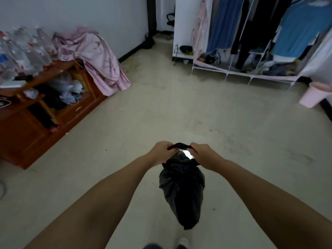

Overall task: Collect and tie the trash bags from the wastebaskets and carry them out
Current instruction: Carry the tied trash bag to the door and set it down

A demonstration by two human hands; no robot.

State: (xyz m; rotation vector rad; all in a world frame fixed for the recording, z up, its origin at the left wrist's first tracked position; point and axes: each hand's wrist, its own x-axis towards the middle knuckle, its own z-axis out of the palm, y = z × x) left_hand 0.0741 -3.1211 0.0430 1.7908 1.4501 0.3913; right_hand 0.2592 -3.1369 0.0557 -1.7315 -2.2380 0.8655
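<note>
Black trash bag (181, 191) hanging upright, long axis vertical, mouth up; left hand (159, 151) & right hand (203, 153) both gripping its top edges, bag below, btw hands.

My arms: both extended forward, bare. Left hand (159, 152) and right hand (203, 155): fingers curled, gripping, knuckles nearly meeting.
</note>
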